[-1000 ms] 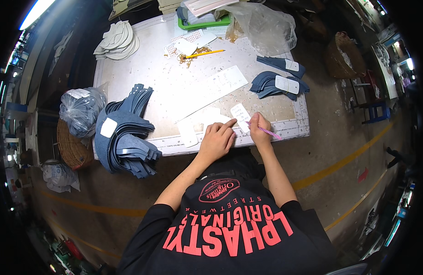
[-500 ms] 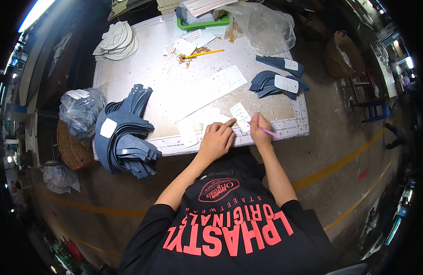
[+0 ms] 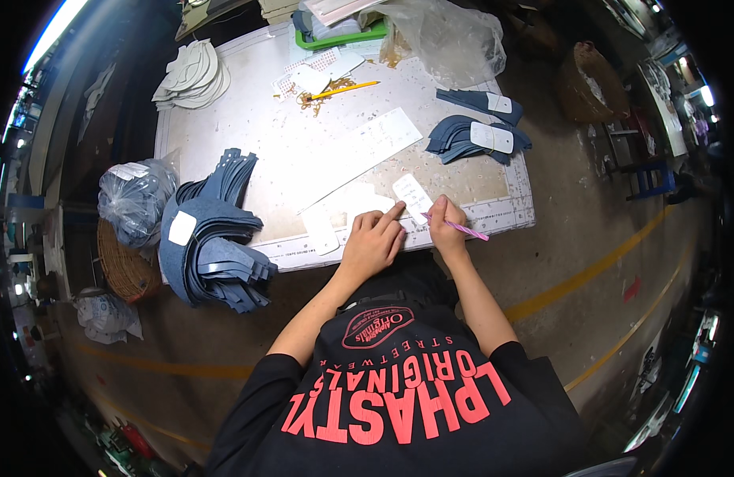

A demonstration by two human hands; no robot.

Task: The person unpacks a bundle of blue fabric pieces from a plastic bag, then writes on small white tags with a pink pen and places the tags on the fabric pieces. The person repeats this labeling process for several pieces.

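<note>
A small white card (image 3: 412, 195) with handwriting lies at the table's near edge. My right hand (image 3: 446, 226) grips a pink striped pen (image 3: 467, 230), its tip at the card's lower part. Resting beside it, my left hand (image 3: 373, 242) has its index finger stretched out to the card's left edge, the other fingers loosely bent and holding nothing. Under and beyond that hand are other white card pieces (image 3: 322, 234). To the left, a thick bundle of blue denim pieces (image 3: 224, 211) carries a blank white card (image 3: 182, 228).
The white table (image 3: 271, 143) bears a long white strip (image 3: 363, 155), a yellow pencil (image 3: 345, 90) among rubber bands, a green tray (image 3: 339, 40), clear plastic (image 3: 450, 40) and white cut pieces (image 3: 192, 75). Smaller denim bundles (image 3: 454, 141) lie right. A bagged bundle (image 3: 136, 199) sits on a wicker basket (image 3: 124, 262).
The pen and my right hand have shifted slightly at the card's lower part. The whole view has moved a little; my left hand stays beside the card.
</note>
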